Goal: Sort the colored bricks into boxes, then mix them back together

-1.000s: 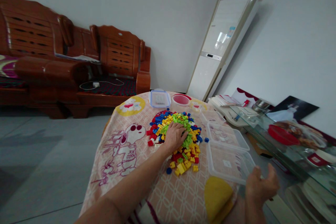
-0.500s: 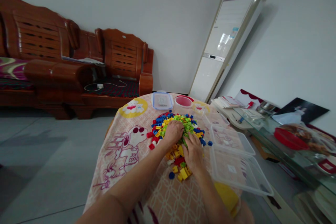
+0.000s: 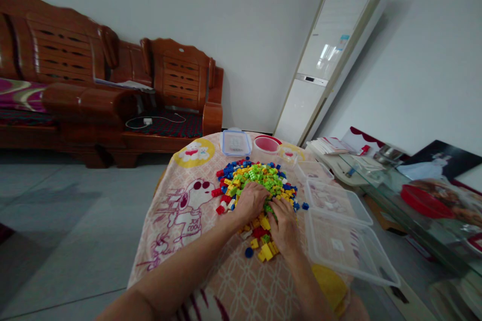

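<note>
A heap of small plastic toy bricks [image 3: 233, 175] in green, yellow, blue, red and white covers the middle of the cloth-covered table [image 3: 241, 286]. My left hand [image 3: 253, 201] rests on the heap, its fingers bent down among the green bricks [image 3: 265, 175]. Their tips are hidden, so anything pinched there cannot be made out. Close beside it, my right hand [image 3: 284, 221] lies on the right part of the heap with fingers apart, touching bricks. Yellow bricks [image 3: 267, 251] and a round blue piece [image 3: 249, 252] lie near my wrists.
Clear plastic containers [image 3: 350, 251] stand along the table's right side. A blue-rimmed lidded box [image 3: 236, 143] and a pink-and-white round tub [image 3: 267, 144] are at the far edge. To the right is a glass-topped table [image 3: 399, 200] holding assorted items; a wooden sofa [image 3: 181, 85] is behind left.
My left hand has moved down a little toward me, baring more green bricks behind it. My right hand's fingers have drawn in slightly. The whole view has shifted a little.
</note>
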`<state>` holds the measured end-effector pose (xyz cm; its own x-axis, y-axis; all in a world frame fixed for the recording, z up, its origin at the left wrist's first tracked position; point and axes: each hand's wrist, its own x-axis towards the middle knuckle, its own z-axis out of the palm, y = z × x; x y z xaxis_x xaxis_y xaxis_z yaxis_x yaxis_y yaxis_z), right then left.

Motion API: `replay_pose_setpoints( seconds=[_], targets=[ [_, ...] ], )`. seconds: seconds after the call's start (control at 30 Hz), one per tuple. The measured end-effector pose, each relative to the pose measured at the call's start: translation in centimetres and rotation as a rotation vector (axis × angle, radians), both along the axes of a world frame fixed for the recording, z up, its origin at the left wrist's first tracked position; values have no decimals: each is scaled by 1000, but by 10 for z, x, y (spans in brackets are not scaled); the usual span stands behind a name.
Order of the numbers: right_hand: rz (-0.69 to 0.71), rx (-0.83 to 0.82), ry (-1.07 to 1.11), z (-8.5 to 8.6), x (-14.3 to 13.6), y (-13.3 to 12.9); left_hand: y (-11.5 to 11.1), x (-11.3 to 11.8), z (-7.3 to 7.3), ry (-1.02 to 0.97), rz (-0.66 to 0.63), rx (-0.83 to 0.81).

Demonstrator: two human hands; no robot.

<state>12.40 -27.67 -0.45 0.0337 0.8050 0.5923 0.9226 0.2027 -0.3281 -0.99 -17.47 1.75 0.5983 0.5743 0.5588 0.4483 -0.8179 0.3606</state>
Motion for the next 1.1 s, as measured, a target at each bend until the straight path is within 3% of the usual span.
replay_pose_setpoints(
  seconds=[0.17,0.37,0.53,0.67,0.9,1.1],
  targets=[
    [-19,5,32,-1,4,-15,-13,-10,0,-41,-13,-6],
    [-54,48,82,0,14,-20,-9,-27,-2,-169,-40,-34],
    [-77,128,188,12,25,-11,-4,-39,1,-231,13,-82],
    [-62,117,222,23,33,11,0,-41,1,-288,53,-96],
    [-24,-48,99,30,27,68,35,-37,8,-393,286,-154],
    [110,-115,28,31,14,74,74,-58,1,-324,546,-201]
  ],
)
